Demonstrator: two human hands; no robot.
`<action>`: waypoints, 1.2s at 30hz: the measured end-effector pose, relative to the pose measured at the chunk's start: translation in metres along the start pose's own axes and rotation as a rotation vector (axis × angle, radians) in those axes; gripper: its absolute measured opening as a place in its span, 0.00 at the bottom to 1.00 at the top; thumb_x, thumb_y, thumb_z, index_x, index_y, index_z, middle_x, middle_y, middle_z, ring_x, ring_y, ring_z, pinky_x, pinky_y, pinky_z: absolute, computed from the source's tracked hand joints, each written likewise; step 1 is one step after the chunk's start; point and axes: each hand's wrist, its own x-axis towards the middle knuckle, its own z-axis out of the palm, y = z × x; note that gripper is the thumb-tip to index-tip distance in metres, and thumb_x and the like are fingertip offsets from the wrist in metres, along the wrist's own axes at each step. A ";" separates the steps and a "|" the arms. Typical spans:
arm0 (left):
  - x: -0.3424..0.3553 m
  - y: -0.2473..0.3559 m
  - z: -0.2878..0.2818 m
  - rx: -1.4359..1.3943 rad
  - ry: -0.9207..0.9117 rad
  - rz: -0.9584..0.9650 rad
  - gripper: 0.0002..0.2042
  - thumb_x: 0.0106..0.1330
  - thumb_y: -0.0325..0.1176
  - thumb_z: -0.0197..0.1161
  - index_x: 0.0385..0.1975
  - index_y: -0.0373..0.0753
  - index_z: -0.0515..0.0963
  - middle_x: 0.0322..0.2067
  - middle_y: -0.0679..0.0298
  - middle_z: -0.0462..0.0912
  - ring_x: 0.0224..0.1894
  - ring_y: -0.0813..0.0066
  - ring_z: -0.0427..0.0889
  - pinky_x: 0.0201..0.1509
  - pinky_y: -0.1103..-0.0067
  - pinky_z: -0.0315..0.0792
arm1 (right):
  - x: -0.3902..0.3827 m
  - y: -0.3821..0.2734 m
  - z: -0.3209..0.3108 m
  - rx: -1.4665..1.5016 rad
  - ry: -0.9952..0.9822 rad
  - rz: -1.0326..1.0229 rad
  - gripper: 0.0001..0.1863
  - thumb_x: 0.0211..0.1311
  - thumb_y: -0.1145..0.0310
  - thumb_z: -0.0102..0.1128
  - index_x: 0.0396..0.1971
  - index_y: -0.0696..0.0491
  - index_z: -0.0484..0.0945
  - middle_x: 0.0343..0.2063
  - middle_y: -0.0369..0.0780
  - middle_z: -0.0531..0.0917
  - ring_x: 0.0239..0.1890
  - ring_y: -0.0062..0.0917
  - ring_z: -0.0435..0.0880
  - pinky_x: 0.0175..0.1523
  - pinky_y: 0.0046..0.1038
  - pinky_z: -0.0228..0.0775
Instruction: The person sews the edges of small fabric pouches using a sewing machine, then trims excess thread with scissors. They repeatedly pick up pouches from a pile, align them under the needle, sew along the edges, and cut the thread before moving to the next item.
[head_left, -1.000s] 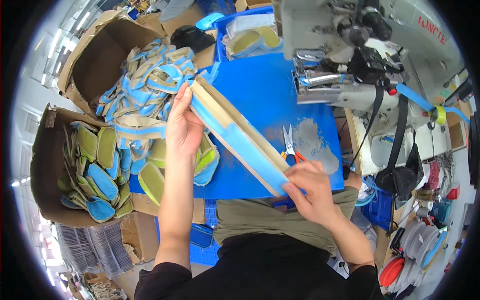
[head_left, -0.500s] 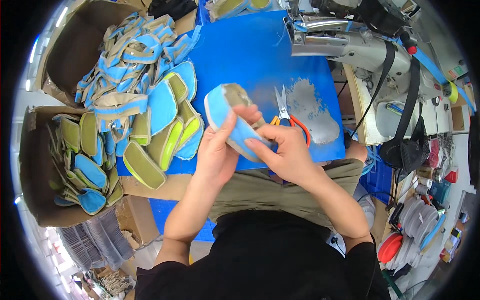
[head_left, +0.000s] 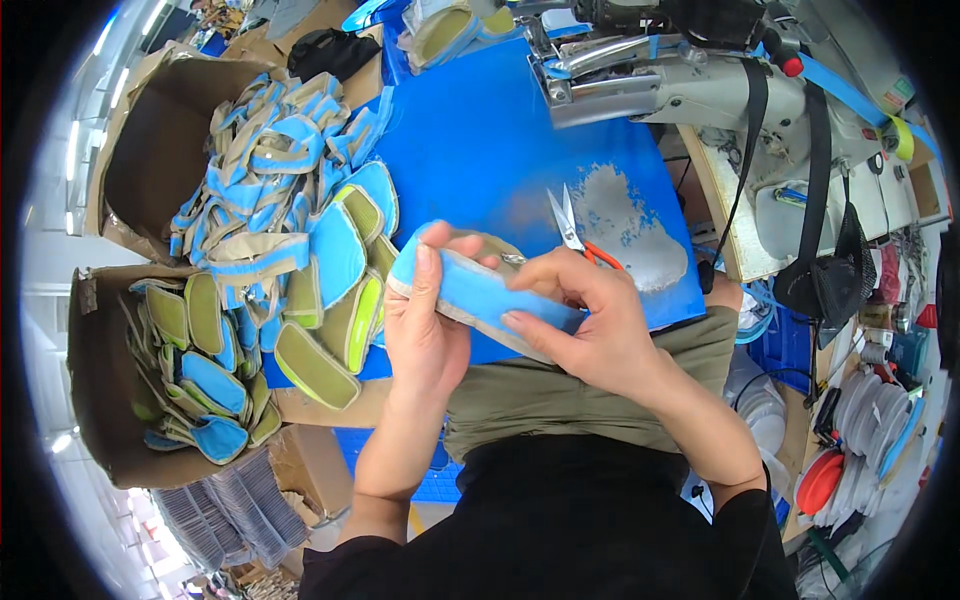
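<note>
A blue and beige fabric band, bent over, is held between both hands above the front of the blue work surface. My left hand grips one end, thumb on the blue side. My right hand holds the other end, thumb pressed on the blue face and fingers curled over it. Orange-handled scissors lie open just behind my right hand. Beside my left hand lies a pile of blue, olive and lime padded pieces.
Cardboard boxes stand at left, one holding padded pieces. A heap of blue-beige straps lies beside them. A blue bin sits behind. A sewing machine with hanging black straps stands at the back right; spools are at lower right.
The band was stretched out diagonally; it is now bent short between my hands. My left hand has come down and right, closer to my right hand, which has moved slightly up.
</note>
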 end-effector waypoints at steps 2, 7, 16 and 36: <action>-0.001 0.002 0.000 0.029 0.010 0.009 0.15 0.80 0.45 0.60 0.58 0.44 0.81 0.48 0.59 0.88 0.49 0.63 0.86 0.55 0.66 0.82 | 0.001 0.002 -0.002 -0.042 -0.026 -0.025 0.11 0.61 0.74 0.74 0.42 0.56 0.84 0.30 0.35 0.85 0.31 0.16 0.82 0.35 0.22 0.70; -0.001 0.004 0.001 0.020 -0.003 0.018 0.16 0.80 0.44 0.61 0.59 0.44 0.80 0.48 0.60 0.88 0.48 0.63 0.87 0.54 0.66 0.82 | 0.004 0.002 -0.005 -0.073 -0.052 0.021 0.07 0.62 0.71 0.74 0.35 0.56 0.85 0.30 0.38 0.85 0.30 0.21 0.82 0.34 0.26 0.70; -0.002 0.006 0.005 -0.010 0.027 0.056 0.16 0.79 0.44 0.61 0.57 0.42 0.81 0.46 0.58 0.89 0.46 0.61 0.89 0.52 0.65 0.84 | 0.003 0.017 -0.001 0.048 0.042 0.007 0.07 0.63 0.70 0.73 0.31 0.56 0.82 0.29 0.40 0.86 0.29 0.27 0.84 0.34 0.29 0.71; -0.011 0.015 0.009 0.037 -0.017 0.070 0.19 0.80 0.44 0.60 0.63 0.42 0.76 0.47 0.61 0.86 0.46 0.66 0.86 0.52 0.70 0.81 | 0.009 -0.009 -0.018 -0.034 -0.150 0.063 0.07 0.66 0.72 0.68 0.40 0.59 0.84 0.30 0.43 0.87 0.33 0.29 0.88 0.39 0.30 0.77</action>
